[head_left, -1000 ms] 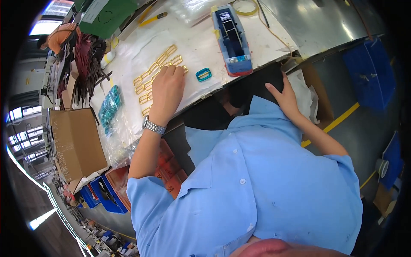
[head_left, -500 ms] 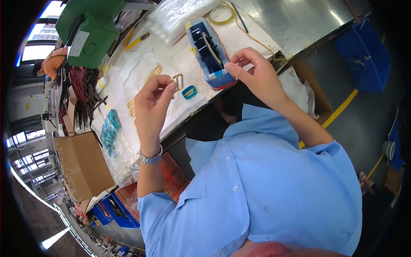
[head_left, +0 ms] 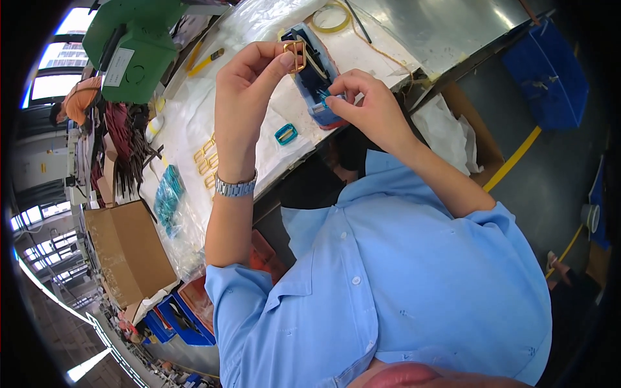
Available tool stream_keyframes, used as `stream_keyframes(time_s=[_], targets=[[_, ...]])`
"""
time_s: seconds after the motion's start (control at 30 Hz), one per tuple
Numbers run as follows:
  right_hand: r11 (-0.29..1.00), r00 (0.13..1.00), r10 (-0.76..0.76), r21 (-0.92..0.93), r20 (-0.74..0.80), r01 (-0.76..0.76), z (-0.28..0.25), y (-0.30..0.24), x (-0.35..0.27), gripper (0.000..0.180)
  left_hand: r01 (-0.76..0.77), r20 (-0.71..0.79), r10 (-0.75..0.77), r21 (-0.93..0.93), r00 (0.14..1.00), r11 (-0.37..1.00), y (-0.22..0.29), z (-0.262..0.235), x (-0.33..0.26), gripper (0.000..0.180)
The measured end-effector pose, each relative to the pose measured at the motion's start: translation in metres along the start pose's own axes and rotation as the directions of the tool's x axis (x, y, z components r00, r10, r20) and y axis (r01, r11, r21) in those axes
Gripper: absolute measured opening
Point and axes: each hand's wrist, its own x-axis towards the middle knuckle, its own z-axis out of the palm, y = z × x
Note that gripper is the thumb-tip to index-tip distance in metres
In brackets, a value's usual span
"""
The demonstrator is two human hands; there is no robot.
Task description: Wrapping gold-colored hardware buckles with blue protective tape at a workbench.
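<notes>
Two pinches: raised left hand (head_left: 249,76) on a gold buckle (head_left: 296,55), right hand (head_left: 372,103) on blue tape (head_left: 323,96) at the dispenser (head_left: 325,116)

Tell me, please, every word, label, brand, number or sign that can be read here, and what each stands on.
No text here is legible enough to quote.
White label on the green housing: its print is too small to read.
Tape dispenser: no readable text; the right hand partly covers its front end.
Cardboard box: any marks are too blurred to read.
</notes>
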Motion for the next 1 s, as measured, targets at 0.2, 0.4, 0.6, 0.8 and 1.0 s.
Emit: stream_keyframes(time_s=[0.2,0.4,0.6,0.8,1.0], targets=[[0.926,0.998,-0.031,0.376,-0.049,0.047,0.007,-0.014,-0.015,0.013,0.076,-0.048,-0.086,-0.178,0.995,0.981,0.013,-0.003,-0.038,0.017],[0.799,0.969,0.161,0.551,0.186,-0.239,-0.008,-0.024,-0.065,0.013,0.398,0.012,-0.414,-0.307,0.91,0.865,0.023,0.024,-0.096,0.017],[0.778,0.938,0.192,0.537,0.288,-0.325,-0.008,-0.006,-0.078,0.019,0.482,0.026,-0.494,-0.265,0.869,0.835,0.001,0.046,-0.112,0.017],[0.775,0.947,0.204,0.549,0.249,-0.311,-0.005,-0.009,-0.08,0.019,0.476,0.018,-0.493,-0.293,0.87,0.829,-0.007,0.048,-0.105,0.015],[0.799,0.955,0.192,0.528,0.227,-0.286,-0.003,-0.009,-0.082,0.02,0.482,0.035,-0.494,-0.292,0.869,0.826,-0.012,0.05,-0.101,0.016]])
